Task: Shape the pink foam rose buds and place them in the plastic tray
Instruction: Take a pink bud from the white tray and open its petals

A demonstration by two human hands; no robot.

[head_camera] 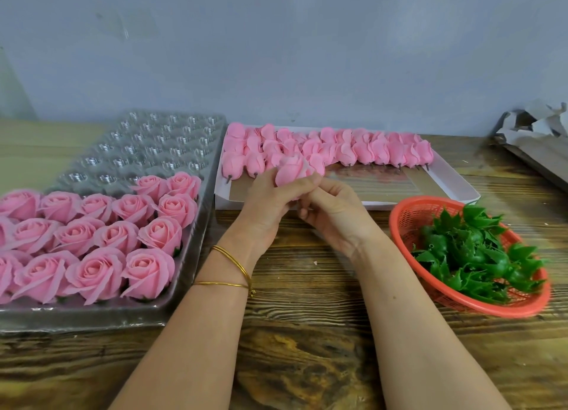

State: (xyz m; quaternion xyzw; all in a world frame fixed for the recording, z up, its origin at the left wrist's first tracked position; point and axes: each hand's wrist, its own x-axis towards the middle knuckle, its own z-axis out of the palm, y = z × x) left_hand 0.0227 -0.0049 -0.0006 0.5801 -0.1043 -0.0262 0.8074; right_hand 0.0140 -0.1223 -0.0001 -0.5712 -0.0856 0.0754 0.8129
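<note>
Head view. One pink foam bud (292, 170) is held above the table (307, 317), just beside the near edge of the white box (455, 180). It is enclosed by both hands: the left hand (270, 203) is wrapped around its lower left side, and the right hand (332, 206) is closed against its base from the right, with fingertips curled under. The bud's stem end is hidden by the fingers, so it cannot be told whether a green calyx has been fitted.

Unshaped buds (325, 146) are laid in rows along the far side of the white box. The plastic tray (196, 225) lies to the left of the box; its near rows are filled with opened roses (92, 234), while the far cups (159, 142) are bare. A red basket (461, 256) of green calyxes (473, 253) stands to the right of the box's near corner.

Judgement: the shaping step is in hand. It would be done best if the base were pinched firmly by one hand while the outer petals were eased outward evenly by the other, since foam is likely to crease or tear under a hard pull. The next free cup, beyond the two roses in the farthest filled row, is judged the target.
</note>
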